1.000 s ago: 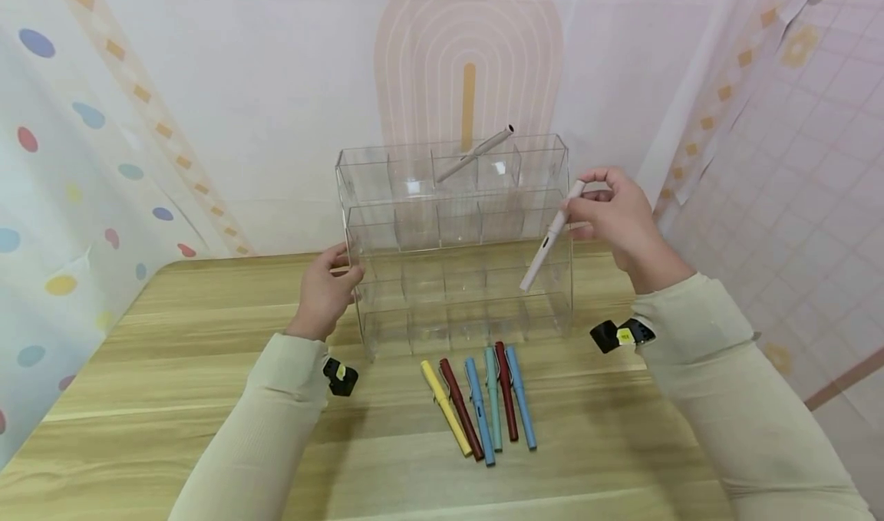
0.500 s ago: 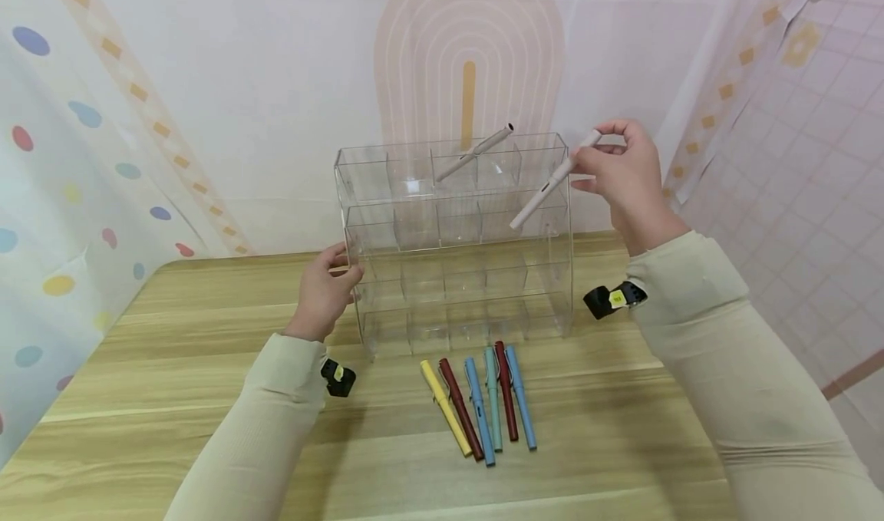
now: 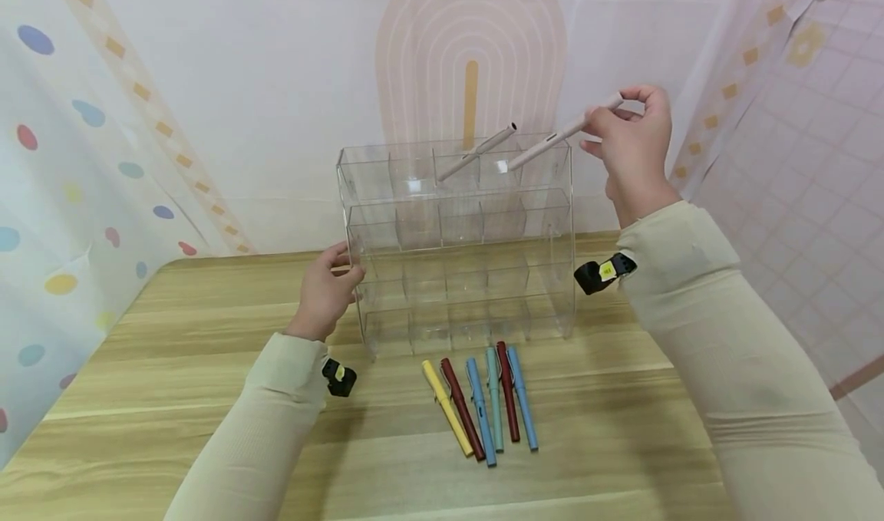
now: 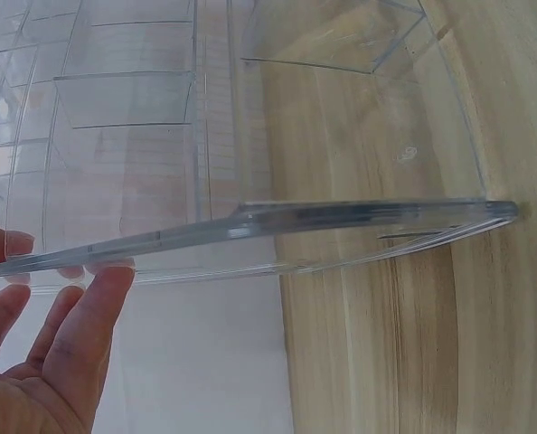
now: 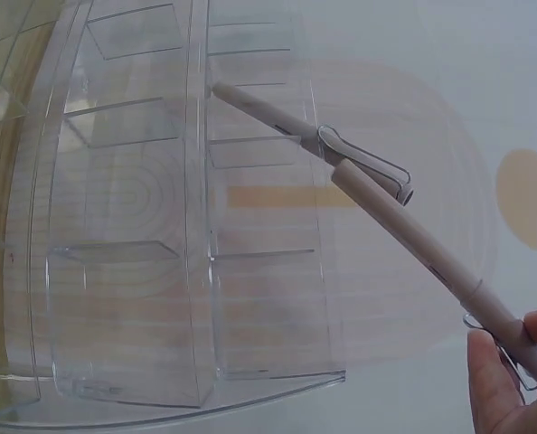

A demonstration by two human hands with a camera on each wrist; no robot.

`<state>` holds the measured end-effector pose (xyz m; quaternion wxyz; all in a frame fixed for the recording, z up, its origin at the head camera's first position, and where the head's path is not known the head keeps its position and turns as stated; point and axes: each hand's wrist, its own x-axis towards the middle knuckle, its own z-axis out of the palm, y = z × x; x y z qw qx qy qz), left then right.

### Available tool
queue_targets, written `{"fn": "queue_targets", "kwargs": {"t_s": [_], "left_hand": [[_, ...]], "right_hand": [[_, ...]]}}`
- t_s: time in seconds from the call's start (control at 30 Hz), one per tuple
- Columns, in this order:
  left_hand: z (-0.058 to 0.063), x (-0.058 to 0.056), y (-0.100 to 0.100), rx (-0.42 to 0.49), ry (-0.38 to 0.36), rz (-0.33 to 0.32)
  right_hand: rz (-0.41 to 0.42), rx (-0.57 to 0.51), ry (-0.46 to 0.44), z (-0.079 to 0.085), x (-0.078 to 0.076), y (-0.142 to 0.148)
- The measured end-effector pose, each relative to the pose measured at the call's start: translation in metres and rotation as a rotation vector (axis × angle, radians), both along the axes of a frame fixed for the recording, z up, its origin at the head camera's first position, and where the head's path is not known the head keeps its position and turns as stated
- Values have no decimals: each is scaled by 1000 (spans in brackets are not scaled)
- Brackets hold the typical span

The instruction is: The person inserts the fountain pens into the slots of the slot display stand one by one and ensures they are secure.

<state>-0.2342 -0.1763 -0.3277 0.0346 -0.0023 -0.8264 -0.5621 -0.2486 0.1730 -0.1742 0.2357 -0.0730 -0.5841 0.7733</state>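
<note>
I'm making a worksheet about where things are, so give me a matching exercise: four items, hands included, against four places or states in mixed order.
Items
1. Left hand
2. Right hand
3. Yellow pen
4. Unheld pale pen

Places or states
A. Lying on the table
B. Slanting up out of the top row of the clear rack
C. Gripping the rack's side
D. Pinching the held pale pen

Pairs: 1-C, 2-D, 3-A, 4-B

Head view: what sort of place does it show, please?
Probably an indoor desk corner, perhaps at home: a wood-grain table, a clear compartment rack standing on it, and a printed backdrop behind.
</note>
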Motion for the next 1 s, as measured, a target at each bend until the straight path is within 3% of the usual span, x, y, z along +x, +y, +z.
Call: {"fn": "queue_targets", "kwargs": {"t_s": [0.43, 1.0], "left_hand": [[0, 0, -1, -1, 7, -6], [2, 2, 2, -17, -7, -8]], "right_hand": [[-102, -70, 72, -2, -14, -10], [-87, 3, 88, -15, -29, -23]]}}
